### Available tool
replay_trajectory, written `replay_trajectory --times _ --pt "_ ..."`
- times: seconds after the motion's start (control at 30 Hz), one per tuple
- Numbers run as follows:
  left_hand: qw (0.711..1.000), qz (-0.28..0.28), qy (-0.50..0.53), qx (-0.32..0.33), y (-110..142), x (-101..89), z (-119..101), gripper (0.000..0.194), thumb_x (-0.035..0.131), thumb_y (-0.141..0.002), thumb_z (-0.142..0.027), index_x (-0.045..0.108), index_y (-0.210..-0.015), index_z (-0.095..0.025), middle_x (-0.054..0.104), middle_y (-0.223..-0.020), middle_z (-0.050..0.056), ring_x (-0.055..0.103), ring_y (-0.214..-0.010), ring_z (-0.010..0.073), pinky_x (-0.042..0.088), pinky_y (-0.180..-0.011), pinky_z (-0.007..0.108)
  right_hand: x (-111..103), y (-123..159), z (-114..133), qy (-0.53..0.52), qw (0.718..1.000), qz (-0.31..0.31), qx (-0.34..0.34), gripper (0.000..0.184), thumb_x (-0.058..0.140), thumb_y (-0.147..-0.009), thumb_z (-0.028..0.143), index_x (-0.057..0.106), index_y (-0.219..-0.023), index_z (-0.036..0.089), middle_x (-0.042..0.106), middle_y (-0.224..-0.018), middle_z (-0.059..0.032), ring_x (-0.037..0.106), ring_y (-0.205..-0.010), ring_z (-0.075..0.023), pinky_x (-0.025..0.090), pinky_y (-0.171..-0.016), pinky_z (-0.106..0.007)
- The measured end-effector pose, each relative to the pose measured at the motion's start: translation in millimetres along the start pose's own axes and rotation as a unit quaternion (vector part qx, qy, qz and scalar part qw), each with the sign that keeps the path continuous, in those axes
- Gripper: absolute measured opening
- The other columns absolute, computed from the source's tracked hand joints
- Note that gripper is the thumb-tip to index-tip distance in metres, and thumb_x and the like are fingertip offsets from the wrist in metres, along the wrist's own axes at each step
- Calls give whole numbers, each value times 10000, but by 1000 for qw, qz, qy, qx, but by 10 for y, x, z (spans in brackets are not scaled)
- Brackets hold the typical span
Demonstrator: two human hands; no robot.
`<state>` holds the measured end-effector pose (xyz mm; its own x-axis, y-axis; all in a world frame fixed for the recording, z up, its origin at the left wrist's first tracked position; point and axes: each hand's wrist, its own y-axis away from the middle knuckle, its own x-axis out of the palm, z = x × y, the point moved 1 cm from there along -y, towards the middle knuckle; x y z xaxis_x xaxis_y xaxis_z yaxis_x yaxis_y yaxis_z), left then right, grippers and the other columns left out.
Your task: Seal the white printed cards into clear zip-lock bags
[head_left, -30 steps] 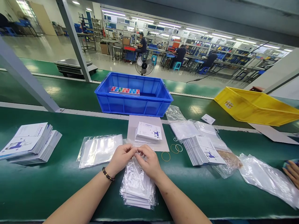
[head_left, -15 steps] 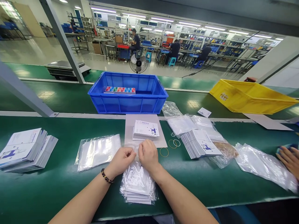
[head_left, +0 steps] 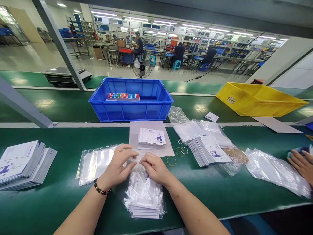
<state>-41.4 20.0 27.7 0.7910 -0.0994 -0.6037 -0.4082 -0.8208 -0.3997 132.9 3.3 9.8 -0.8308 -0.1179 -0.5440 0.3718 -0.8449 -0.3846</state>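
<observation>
the left hand is half spread, thumb and fingers apart, over the top end of a pile of bagged booklets. the right hand has its thumb and fingertips bunched at that same end; i cannot tell whether film is pinched between them. the pile lies on the green table between the forearms, several bagged layers showing at its near edge, so part of the bagging looks done, though the topmost bag's mouth is too hidden to judge.

much seems left. just beyond the hands, a short stack of booklets sits unbagged on a card sheet. a bigger stack leans to the right, and more stacks lie far left. flat clear bags lie beside the left hand, which covers their near corner.

rubber bands lie loose near the right hand and could get caught up. plastic packs crowd the right stack. farther off are a blue tub, a yellow tub and a co-worker's hand, well apart.
</observation>
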Motion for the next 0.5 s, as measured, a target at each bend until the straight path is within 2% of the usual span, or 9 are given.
replay_trajectory --times 0.07,0.17,0.2,0.23,0.27,0.3,0.37,0.43,0.5 --pt "997 74 -37 8 7 -30 11 71 531 -746 -254 568 -707 -207 563 -633 21 503 -755 196 381 -768 336 -88 -2 3 -34 998 56 22 157 497 -792 156 557 -650 184 509 -592 28 480 -544 -98 401 -531 -216" --pt "993 93 -61 -34 19 -80 50 178 520 -752 -275 515 -592 -197 526 -587 10 466 -634 162 377 -650 290 -206 -5 -46 -56 993 101 29 174 573 -752 210 559 -581 180 515 -598 29 474 -538 -91 390 -507 -208" --pt "993 94 -54 -53 23 -92 65 191 503 -757 -274 505 -583 -196 527 -595 10 462 -626 157 371 -625 277 -244 -9 -87 -57 995 81 28 155 571 -755 227 582 -607 182 538 -640 18 492 -571 -98 400 -525 -214" --pt "992 98 -39 -74 26 -99 78 194 485 -762 -271 500 -584 -196 527 -601 7 459 -617 151 366 -601 265 -284 -15 -145 -49 998 32 35 131 555 -766 241 607 -659 187 555 -687 4 505 -607 -107 410 -549 -224" --pt "990 103 -18 -95 29 -101 91 195 469 -765 -269 496 -586 -195 522 -598 2 454 -603 144 360 -577 252 -327 -20 -219 -31 997 -45 56 125 532 -781 256 624 -727 190 563 -725 -8 510 -637 -117 417 -573 -238" --pt "987 107 4 -116 31 -96 102 197 460 -766 -273 490 -588 -194 513 -590 -5 447 -588 138 354 -556 243 -369 -24 -305 -4 987 -135 90 144 509 -794 272 628 -805 191 563 -748 -18 509 -658 -128 420 -595 -254" --pt "981 118 45 -147 32 -66 118 198 460 -767 -291 488 -598 -191 500 -582 -14 442 -576 131 349 -537 230 -436 -28 -490 54 939 -289 180 234 501 -791 321 594 -952 179 553 -763 -29 500 -675 -148 422 -625 -290" --pt "975 131 79 -161 32 -16 120 196 469 -765 -303 497 -609 -186 494 -581 -17 442 -578 129 352 -538 225 -459 -45 -653 53 912 -320 253 389 551 -742 365 527 -1066 153 557 -760 -29 506 -669 -162 430 -637 -319" --pt "970 145 101 -168 32 40 111 180 488 -752 -295 514 -616 -180 502 -587 -17 445 -581 127 357 -546 225 -454 -72 -753 3 910 -301 284 470 579 -705 348 474 -1111 135 557 -706 -6 518 -642 -161 444 -645 -330"
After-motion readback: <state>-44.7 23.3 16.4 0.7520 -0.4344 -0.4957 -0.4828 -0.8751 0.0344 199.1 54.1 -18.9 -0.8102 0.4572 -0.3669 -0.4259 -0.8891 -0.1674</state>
